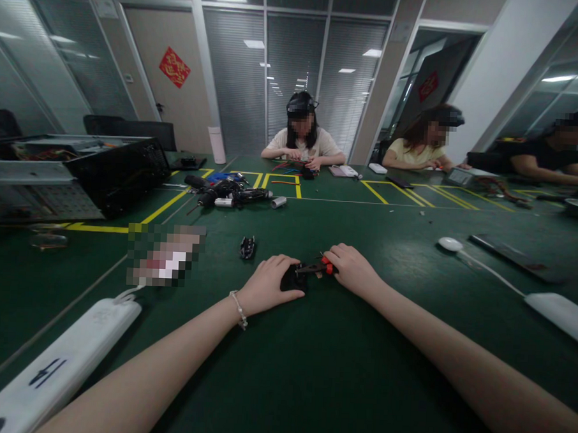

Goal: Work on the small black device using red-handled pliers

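Observation:
Both of my hands rest on the green table in front of me. My left hand (267, 284) is closed over a small black part (293, 279) and pins it to the table top. My right hand (351, 267) is closed on a small tool with red and black handles (321, 267), whose tip points left at the black part. A bead bracelet (239, 310) circles my left wrist. Another small black piece (247, 246) lies loose just beyond my left hand.
A white power strip (57, 366) lies at the near left and a white adapter with cable (560, 314) at the right. An open computer case (75, 172) stands far left. Tools and cables (227, 193) lie mid-table. Three people sit working along the far and right sides.

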The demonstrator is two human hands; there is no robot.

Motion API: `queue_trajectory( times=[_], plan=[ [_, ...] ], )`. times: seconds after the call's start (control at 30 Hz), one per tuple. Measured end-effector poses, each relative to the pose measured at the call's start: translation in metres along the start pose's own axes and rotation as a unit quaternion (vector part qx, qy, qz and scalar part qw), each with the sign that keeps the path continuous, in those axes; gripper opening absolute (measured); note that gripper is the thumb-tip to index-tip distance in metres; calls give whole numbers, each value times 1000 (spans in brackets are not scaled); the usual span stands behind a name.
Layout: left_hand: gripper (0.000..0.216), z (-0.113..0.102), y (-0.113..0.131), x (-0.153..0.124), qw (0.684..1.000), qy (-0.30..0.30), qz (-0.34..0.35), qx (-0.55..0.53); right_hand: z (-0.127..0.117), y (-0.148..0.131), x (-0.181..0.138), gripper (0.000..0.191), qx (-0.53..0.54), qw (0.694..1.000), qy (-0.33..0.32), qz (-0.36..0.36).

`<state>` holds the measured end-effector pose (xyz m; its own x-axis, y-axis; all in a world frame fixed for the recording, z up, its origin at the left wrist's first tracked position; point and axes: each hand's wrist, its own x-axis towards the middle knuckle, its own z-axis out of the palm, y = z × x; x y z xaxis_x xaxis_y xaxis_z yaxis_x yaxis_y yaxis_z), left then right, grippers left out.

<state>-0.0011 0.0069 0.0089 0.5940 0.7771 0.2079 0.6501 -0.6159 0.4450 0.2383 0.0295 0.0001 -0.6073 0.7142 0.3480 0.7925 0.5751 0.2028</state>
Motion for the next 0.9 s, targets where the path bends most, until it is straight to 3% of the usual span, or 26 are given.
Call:
queue_trajectory(
  times=[0.9],
  plan=[
    [54,3,-2,-1,1000,19,18,9,-1,-2,0,33,-8,1000,0,18]
  ],
)
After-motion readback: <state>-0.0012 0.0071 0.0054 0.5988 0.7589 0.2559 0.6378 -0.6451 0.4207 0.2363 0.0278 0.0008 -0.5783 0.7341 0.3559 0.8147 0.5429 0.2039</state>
